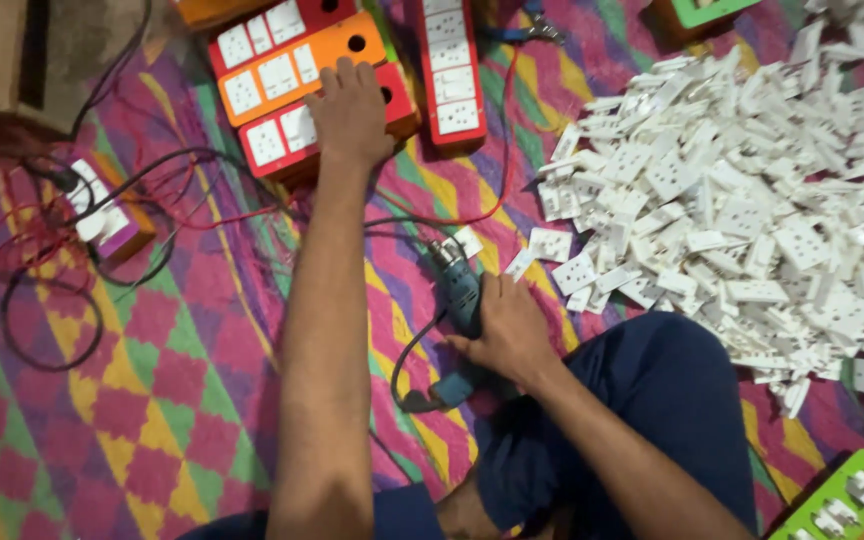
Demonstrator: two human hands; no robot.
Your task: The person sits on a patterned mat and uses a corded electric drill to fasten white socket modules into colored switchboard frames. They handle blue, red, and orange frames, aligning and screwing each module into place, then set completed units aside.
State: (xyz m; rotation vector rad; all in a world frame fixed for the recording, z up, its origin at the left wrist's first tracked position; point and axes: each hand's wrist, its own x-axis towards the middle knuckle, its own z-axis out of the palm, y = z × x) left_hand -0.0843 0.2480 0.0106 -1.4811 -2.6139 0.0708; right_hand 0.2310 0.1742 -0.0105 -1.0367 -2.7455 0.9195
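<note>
My left hand [350, 112] reaches forward and rests flat on a red power strip box [287, 135] with white sockets. It lies beside an orange power strip box [297, 62]. My right hand [510, 330] grips a blue-green electric screwdriver [456, 285] lying on the patterned mat, its tip pointing away from me and its black cord looping back toward me. A long red power strip [450, 70] lies just right of my left hand.
A big heap of loose white socket plates [752, 200] fills the right side. Black and red wires [72, 250] and a small purple box lie at the left. A green power strip [842, 500] sits at bottom right. My knee in dark blue trousers [652, 390] is beside the heap.
</note>
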